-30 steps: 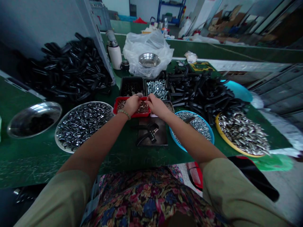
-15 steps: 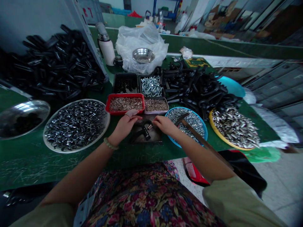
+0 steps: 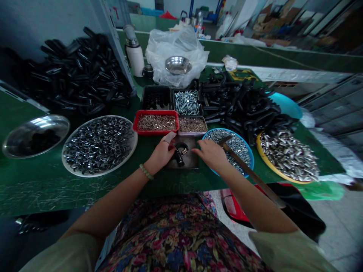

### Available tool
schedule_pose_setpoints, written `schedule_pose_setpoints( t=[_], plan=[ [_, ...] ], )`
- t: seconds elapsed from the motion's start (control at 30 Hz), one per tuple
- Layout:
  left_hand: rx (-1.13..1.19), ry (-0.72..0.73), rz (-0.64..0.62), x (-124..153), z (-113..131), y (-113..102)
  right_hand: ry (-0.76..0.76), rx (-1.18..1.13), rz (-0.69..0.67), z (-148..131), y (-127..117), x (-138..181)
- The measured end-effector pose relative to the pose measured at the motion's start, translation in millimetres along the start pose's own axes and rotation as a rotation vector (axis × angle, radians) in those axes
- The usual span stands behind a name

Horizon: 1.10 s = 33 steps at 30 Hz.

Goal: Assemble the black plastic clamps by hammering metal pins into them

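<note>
A black curved, hook-shaped part (image 3: 179, 158) with a small silver cylinder (image 3: 184, 150) in its bend lies on a dark metal plate (image 3: 193, 160). My left hand (image 3: 162, 154) is closed on the part's left side, thumb and fingertips against it. Just to the right of the part, my right hand (image 3: 212, 153) is apart from it, thumb and forefinger spread with nothing visible between them. This hand is beside the left rim of a blue basin (image 3: 252, 158) of small silver nuts or washers. A hammer (image 3: 241, 162) rests across that basin, its handle pointing towards me.
Behind the plate stand a red tray (image 3: 137, 130) of rivet-like pins, a pale tray (image 3: 204, 132) of tiny pieces and a bolt box (image 3: 187, 102). Left is a white dish (image 3: 66, 160) of metal rings; right, a yellow basin (image 3: 263, 158) of silver sleeves and piled black parts (image 3: 241, 102).
My left hand has gone from stretched out above the black part to gripping its side. The right hand has drawn away from the silver cylinder to the right. The whole view has shifted slightly.
</note>
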State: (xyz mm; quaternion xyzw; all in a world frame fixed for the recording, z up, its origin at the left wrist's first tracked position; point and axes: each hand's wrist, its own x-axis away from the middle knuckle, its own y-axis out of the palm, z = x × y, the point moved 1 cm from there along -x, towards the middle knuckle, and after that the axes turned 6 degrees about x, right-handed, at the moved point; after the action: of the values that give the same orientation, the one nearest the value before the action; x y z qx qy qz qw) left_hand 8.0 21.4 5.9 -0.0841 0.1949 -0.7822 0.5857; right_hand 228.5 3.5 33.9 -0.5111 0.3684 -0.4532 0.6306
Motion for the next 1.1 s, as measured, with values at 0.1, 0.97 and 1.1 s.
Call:
schedule_pose_setpoints(
  t=[0.1, 0.97, 1.1],
  plan=[
    [-0.155, 0.066, -0.044, 1, 11, -3, 0.261, 0.096, -0.029, 48, 6, 28],
    [-0.701, 0.223, -0.146, 38, -1, -9, 0.134, -0.498, -0.155, -16, -26, 23],
    [-0.646, 0.193, -0.109, 35, -7, -7, 0.067, -0.529, -0.065, -30, -36, 20]
  ],
)
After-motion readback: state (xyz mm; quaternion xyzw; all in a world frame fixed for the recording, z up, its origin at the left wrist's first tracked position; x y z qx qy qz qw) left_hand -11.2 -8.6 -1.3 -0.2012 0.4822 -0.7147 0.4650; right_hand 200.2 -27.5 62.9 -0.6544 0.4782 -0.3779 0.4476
